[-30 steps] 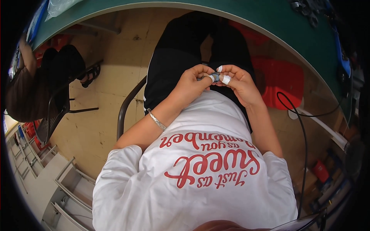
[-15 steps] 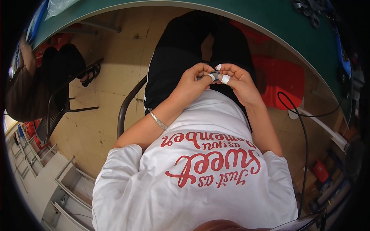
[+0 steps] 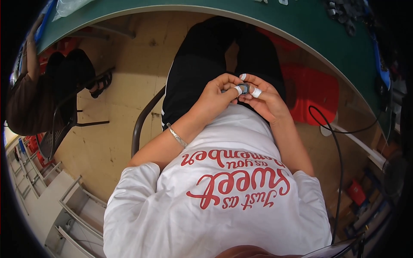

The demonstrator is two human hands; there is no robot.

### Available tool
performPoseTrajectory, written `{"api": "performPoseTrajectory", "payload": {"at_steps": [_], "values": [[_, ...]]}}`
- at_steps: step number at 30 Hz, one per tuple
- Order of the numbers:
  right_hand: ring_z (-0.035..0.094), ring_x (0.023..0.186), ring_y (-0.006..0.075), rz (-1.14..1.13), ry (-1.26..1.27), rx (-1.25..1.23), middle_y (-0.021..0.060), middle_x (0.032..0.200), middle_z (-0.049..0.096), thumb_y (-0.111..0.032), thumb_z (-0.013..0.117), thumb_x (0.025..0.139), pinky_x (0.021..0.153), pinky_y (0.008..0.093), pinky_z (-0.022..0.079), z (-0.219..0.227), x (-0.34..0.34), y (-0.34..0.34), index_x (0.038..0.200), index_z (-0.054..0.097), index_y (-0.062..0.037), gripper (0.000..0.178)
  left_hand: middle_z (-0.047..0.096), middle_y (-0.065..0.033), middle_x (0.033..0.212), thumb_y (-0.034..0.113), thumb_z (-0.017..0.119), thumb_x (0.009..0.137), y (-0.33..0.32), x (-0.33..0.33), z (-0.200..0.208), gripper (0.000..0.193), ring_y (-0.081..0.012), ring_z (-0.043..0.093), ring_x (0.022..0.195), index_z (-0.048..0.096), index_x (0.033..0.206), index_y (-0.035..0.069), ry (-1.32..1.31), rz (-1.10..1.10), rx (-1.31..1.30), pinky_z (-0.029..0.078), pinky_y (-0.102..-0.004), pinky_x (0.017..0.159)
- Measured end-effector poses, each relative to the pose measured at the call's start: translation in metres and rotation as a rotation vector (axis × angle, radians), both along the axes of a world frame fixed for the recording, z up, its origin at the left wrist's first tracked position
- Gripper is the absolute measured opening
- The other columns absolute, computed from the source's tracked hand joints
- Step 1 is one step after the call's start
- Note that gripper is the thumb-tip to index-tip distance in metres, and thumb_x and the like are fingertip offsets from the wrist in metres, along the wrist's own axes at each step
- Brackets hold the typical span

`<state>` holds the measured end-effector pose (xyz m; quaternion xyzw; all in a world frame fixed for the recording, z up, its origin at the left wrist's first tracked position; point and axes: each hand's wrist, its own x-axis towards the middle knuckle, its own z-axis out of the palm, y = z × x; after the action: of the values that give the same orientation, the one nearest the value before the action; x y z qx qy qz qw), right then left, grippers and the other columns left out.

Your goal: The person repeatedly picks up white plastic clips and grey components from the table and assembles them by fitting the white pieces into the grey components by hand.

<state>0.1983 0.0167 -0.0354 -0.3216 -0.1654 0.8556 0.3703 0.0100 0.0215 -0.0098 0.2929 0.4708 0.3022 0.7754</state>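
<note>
At the far left a seated co-worker in dark clothes point(image 3: 30, 103) sits on a black metal chair; moving in, our left hand point(image 3: 217, 95), a thin silver bangle point(image 3: 177, 136) on its wrist, closes its white-taped fingertips point(image 3: 238, 90) on a small round grey part point(image 3: 244, 88) held over our lap, seemingly to steady it. Our right hand point(image 3: 266, 98) pinches the same part from the other side, taped fingers point(image 3: 256, 92) pressed on its smooth rim, with a red plastic stool point(image 3: 316, 92) beyond and a curved green tabletop point(image 3: 266, 21) above
</note>
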Motion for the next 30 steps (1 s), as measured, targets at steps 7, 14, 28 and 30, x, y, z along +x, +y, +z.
{"api": "performPoseTrajectory", "payload": {"at_steps": [7,14,28,30], "values": [[0.061,0.094,0.0149,0.034,-0.302,0.178,0.0086,0.103,0.061,-0.004,0.065,0.085,0.085,0.0281,0.05,0.028,-0.007,0.012,0.119,0.052,0.0009,0.036,0.062,0.0016,0.083,0.007,0.06,0.087,0.003,-0.006,0.007,0.017,-0.0035,0.054,0.069,0.057,0.104,0.004,0.077,-0.007,0.152,0.04,-0.0166,0.057],[0.057,0.09,0.0111,0.025,-0.28,0.349,0.0048,0.101,0.057,-0.006,0.066,0.084,0.082,0.0247,0.048,0.065,-0.006,0.019,0.121,0.051,0.0001,0.04,0.06,0.0016,0.08,0.005,0.063,0.083,0.01,-0.012,0.042,0.013,-0.0039,0.05,0.07,0.061,0.095,0.002,0.207,-0.109,0.288,0.041,-0.0191,0.064],[0.056,0.08,0.0084,-0.498,-0.805,0.809,0.0039,0.09,0.062,-0.005,0.06,0.091,0.072,0.0221,0.047,0.158,0.007,0.065,0.104,0.061,0.0017,0.014,0.061,-0.0031,0.088,0.026,0.056,0.094,0.279,-0.237,0.222,0.034,-0.0058,0.05,0.066,0.06,0.12,0.005,0.678,0.707,0.777,0.031,-0.0164,0.047],[0.056,0.078,0.008,-0.574,-0.891,0.847,0.0023,0.089,0.061,-0.004,0.059,0.091,0.071,0.0216,0.046,0.16,0.014,0.075,0.102,0.062,0.0021,0.013,0.057,-0.0018,0.083,0.033,0.054,0.096,0.285,-0.236,0.216,0.038,-0.0051,0.048,0.065,0.059,0.118,0.002,0.531,0.682,0.691,0.029,-0.0163,0.044]]}}
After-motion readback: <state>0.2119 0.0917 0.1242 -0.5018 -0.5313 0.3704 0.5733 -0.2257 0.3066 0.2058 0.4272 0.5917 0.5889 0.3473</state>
